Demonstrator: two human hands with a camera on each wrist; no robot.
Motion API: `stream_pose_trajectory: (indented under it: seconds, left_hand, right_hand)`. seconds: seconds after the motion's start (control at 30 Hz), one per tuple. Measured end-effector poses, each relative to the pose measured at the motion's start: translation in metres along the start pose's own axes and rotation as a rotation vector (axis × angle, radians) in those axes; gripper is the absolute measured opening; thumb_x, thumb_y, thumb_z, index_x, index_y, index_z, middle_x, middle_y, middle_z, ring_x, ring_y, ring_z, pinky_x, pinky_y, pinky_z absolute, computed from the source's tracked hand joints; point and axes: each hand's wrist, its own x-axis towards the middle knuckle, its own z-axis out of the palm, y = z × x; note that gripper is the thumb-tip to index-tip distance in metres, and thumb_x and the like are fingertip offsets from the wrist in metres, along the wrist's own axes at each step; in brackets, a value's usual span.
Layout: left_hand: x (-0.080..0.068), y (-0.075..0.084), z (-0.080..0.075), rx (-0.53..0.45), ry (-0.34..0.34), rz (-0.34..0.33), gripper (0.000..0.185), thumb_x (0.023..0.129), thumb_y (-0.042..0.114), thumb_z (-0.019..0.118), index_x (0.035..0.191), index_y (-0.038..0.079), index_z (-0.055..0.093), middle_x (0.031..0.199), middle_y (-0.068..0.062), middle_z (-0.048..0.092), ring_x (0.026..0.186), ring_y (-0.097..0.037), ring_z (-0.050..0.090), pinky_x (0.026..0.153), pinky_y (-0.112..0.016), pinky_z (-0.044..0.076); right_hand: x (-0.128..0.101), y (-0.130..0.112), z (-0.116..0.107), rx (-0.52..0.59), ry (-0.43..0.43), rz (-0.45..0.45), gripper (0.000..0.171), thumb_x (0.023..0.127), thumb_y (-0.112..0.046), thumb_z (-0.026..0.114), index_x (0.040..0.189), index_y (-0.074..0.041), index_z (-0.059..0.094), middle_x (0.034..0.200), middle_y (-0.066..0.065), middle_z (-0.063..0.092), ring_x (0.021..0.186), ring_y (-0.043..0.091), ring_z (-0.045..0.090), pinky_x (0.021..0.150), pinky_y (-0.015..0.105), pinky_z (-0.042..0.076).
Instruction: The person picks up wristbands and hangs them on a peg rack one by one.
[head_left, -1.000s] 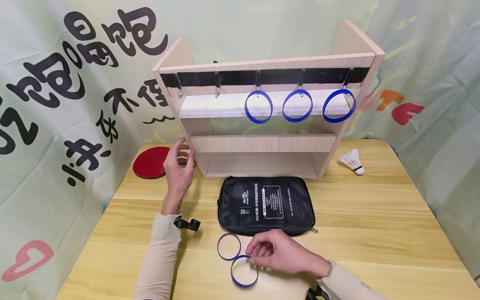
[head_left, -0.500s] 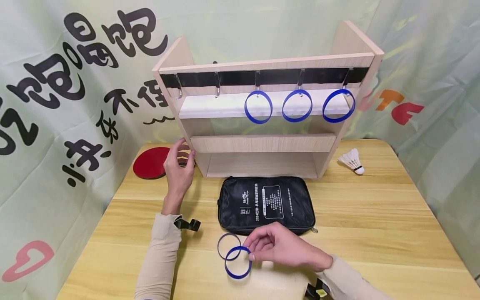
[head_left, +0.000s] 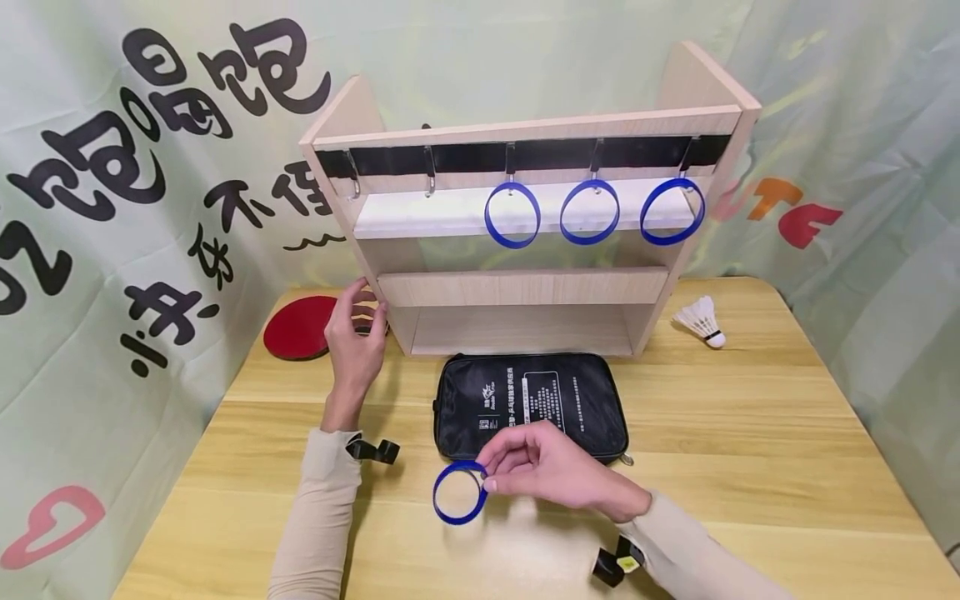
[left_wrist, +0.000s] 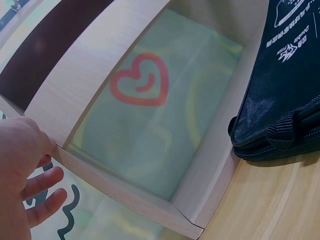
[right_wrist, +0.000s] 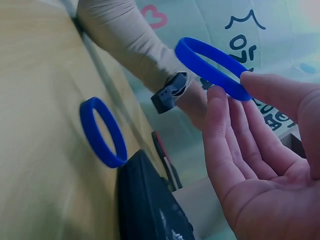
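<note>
My right hand point(head_left: 487, 475) pinches a blue ring point(head_left: 459, 493) between thumb and fingers, lifted just in front of the black bag point(head_left: 532, 404). The right wrist view shows that held ring point(right_wrist: 212, 67) in the air and a second blue ring point(right_wrist: 102, 131) lying on the table below it. My left hand point(head_left: 358, 321) grips the left side panel of the wooden shelf point(head_left: 525, 287), thumb on its front edge point(left_wrist: 30, 170). Three blue rings point(head_left: 589, 212) hang from hooks under the top board; two hooks on the left point(head_left: 431, 177) are bare.
A red paddle point(head_left: 296, 327) lies behind my left hand. A white shuttlecock point(head_left: 701, 321) sits to the right of the shelf. The wooden table point(head_left: 750, 433) stretches bare to the right of the bag. Printed cloth hangs behind and at both sides.
My right hand picked one ring up off the table and carried it up and to the left, over the other ring. The left hand stayed on the shelf.
</note>
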Motion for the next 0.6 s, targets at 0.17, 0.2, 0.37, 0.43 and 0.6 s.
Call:
stream_pose_trajectory:
  seconds: [0.17, 0.2, 0.37, 0.43, 0.6]
  left_hand:
    - [0.0, -0.001, 0.0, -0.003, 0.002, 0.002, 0.04, 0.088, -0.011, 0.07, 0.127, -0.008, 0.062, 0.103, -0.03, 0.069, 0.08, -0.04, 0.067, 0.072, -0.004, 0.05]
    - [0.0, 0.0, 0.0, -0.004, 0.003, 0.002, 0.04, 0.088, -0.011, 0.07, 0.127, -0.008, 0.062, 0.103, -0.029, 0.069, 0.08, -0.039, 0.067, 0.072, -0.004, 0.05]
    - [0.0, 0.0, 0.0, 0.008, 0.005, 0.007, 0.039, 0.088, -0.011, 0.07, 0.127, -0.007, 0.062, 0.103, -0.029, 0.069, 0.079, -0.038, 0.068, 0.072, -0.004, 0.05]
    - [0.0, 0.0, 0.0, 0.014, 0.004, 0.011, 0.04, 0.088, -0.011, 0.07, 0.127, -0.007, 0.062, 0.103, -0.028, 0.069, 0.079, -0.039, 0.068, 0.073, -0.004, 0.049]
    - [-0.002, -0.02, 0.002, 0.024, -0.002, 0.006, 0.04, 0.09, -0.004, 0.072, 0.13, 0.001, 0.064, 0.105, -0.023, 0.071, 0.08, -0.035, 0.069, 0.073, -0.004, 0.05]
  right_hand:
    - [0.005, -0.007, -0.002, 0.036, 0.031, -0.019, 0.033, 0.087, -0.009, 0.079, 0.114, 0.006, 0.069, 0.107, 0.025, 0.073, 0.09, 0.013, 0.073, 0.083, 0.027, 0.062]
    - [0.006, -0.009, -0.002, 0.04, 0.039, -0.022, 0.033, 0.088, -0.009, 0.079, 0.114, 0.007, 0.068, 0.107, 0.025, 0.073, 0.091, 0.014, 0.073, 0.083, 0.027, 0.062]
    - [0.011, -0.018, -0.004, 0.047, 0.085, -0.053, 0.031, 0.088, -0.012, 0.08, 0.113, 0.003, 0.069, 0.105, 0.019, 0.076, 0.093, 0.015, 0.075, 0.083, 0.026, 0.062]
    - [0.013, -0.022, -0.004, 0.049, 0.102, -0.071, 0.029, 0.088, -0.011, 0.08, 0.113, 0.001, 0.07, 0.104, 0.017, 0.076, 0.093, 0.015, 0.075, 0.084, 0.025, 0.062]
    - [0.019, -0.028, -0.006, 0.046, 0.136, -0.102, 0.028, 0.089, -0.009, 0.079, 0.112, 0.001, 0.069, 0.103, 0.012, 0.075, 0.093, 0.015, 0.075, 0.084, 0.025, 0.062]
